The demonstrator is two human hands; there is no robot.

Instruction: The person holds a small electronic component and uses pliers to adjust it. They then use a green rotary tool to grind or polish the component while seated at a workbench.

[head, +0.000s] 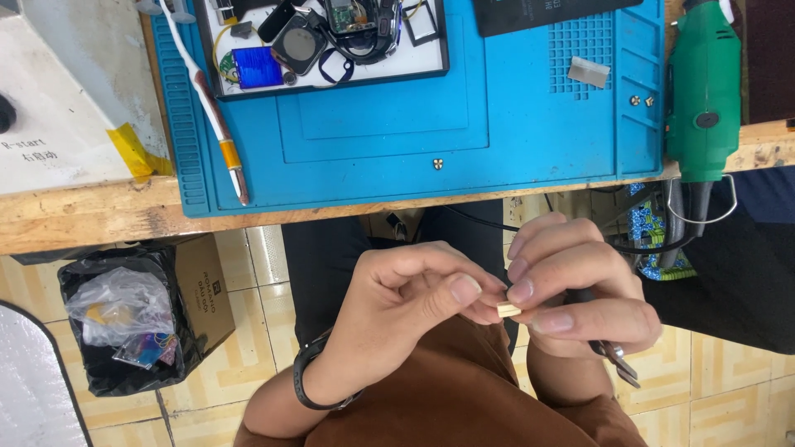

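pinching small tan piece [508, 310], left hand [406, 302], right hand [580, 298] (tweezers [617, 358] tucked)

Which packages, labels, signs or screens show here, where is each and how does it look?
Cardboard box: floor, left, under the bench edge; brown, dark print on its side.
White machine housing: top left on the bench; small dark printed label, yellow tape at its corner.
Square dark screen part: in the tray at the top; black, rounded corners.
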